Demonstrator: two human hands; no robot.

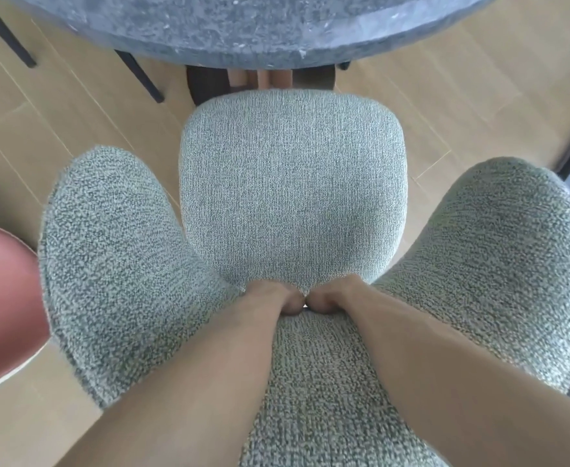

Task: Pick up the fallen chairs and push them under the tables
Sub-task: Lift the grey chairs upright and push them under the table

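Note:
A pale green woven-fabric chair [292, 183] stands upright right below me, its seat facing the grey stone-look round table [243, 25] at the top. The curved backrest wings spread to the left and right of the seat. My left hand [277, 296] and my right hand [336, 298] sit side by side at the middle of the backrest's top edge, fingers curled over it and hidden behind the fabric. Both bare forearms reach in from the bottom. The seat's front edge lies just short of the table's rim.
The table's dark and wooden base [263, 82] shows under its rim. Black legs of another chair [142, 77] stand at the upper left. A pink rounded object [0, 298] sits at the left edge. Light wooden floor [462, 79] surrounds everything.

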